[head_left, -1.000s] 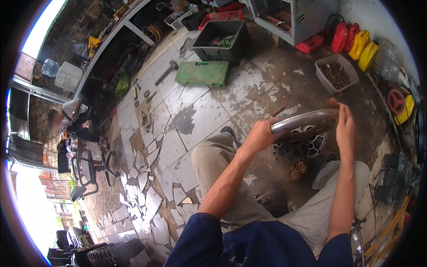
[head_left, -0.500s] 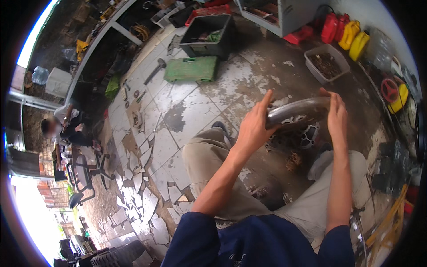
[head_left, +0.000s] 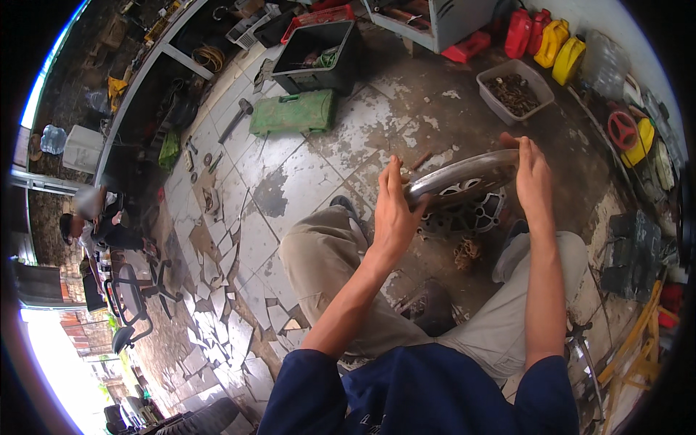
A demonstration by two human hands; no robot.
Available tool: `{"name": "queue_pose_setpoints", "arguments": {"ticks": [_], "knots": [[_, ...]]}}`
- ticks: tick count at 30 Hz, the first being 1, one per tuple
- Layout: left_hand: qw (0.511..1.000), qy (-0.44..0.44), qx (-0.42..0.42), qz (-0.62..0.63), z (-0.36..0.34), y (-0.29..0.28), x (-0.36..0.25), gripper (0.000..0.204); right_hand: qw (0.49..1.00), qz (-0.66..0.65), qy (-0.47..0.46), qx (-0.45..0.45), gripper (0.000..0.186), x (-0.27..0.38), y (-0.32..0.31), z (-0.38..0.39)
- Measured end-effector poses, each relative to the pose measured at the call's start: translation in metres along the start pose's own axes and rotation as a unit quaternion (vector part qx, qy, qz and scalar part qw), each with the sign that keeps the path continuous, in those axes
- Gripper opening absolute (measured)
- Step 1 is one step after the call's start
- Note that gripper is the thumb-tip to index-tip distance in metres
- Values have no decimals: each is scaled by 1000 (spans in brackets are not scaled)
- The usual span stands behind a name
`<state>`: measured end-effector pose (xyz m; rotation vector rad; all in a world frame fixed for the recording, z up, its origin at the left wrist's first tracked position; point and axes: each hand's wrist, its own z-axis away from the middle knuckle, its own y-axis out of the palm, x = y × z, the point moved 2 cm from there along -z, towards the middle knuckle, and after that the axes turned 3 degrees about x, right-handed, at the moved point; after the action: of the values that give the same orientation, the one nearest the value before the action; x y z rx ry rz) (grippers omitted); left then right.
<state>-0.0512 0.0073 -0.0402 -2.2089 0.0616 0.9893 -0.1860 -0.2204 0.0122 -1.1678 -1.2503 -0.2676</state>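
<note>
Between my two hands is a large round grey metal disc (head_left: 464,168) with a smooth, thick rim, held tilted so that I see mostly its edge. My left hand (head_left: 395,210) presses on its left end, thumb below. My right hand (head_left: 533,177) grips its right end with the fingers up along the rim. Directly under the disc, on the floor between my legs, lies a metal casing (head_left: 478,214) with holes through it, partly covered by the disc. A small brown tangled clump (head_left: 467,254) rests beside the casing.
Ahead stand a green case (head_left: 293,112), a dark crate (head_left: 319,61) and a clear tub of rusty small parts (head_left: 516,94). A hammer (head_left: 235,119) lies left of the case. Broken tiles (head_left: 225,319) cover the floor at left. A person (head_left: 101,217) sits near an office chair (head_left: 138,290).
The view has shifted slightly to the right, so the surroundings sit further left. The disc is tilted a little differently, and more of the casing below it shows. Both hands keep their hold.
</note>
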Motion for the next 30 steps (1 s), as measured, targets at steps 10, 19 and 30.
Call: {"name": "queue_pose_setpoints", "arguments": {"ticks": [10, 19, 30], "knots": [[998, -56, 34, 7, 0, -3, 0, 113, 1000, 2, -10, -1, 48, -3, 1, -3], [921, -167, 320, 148, -35, -30, 0, 55, 1000, -2, -1, -14, 48, -2, -2, 1], [935, -99, 288, 182, -25, -21, 9, 35, 999, -51, 10, -3, 48, 2, -5, 4]]}}
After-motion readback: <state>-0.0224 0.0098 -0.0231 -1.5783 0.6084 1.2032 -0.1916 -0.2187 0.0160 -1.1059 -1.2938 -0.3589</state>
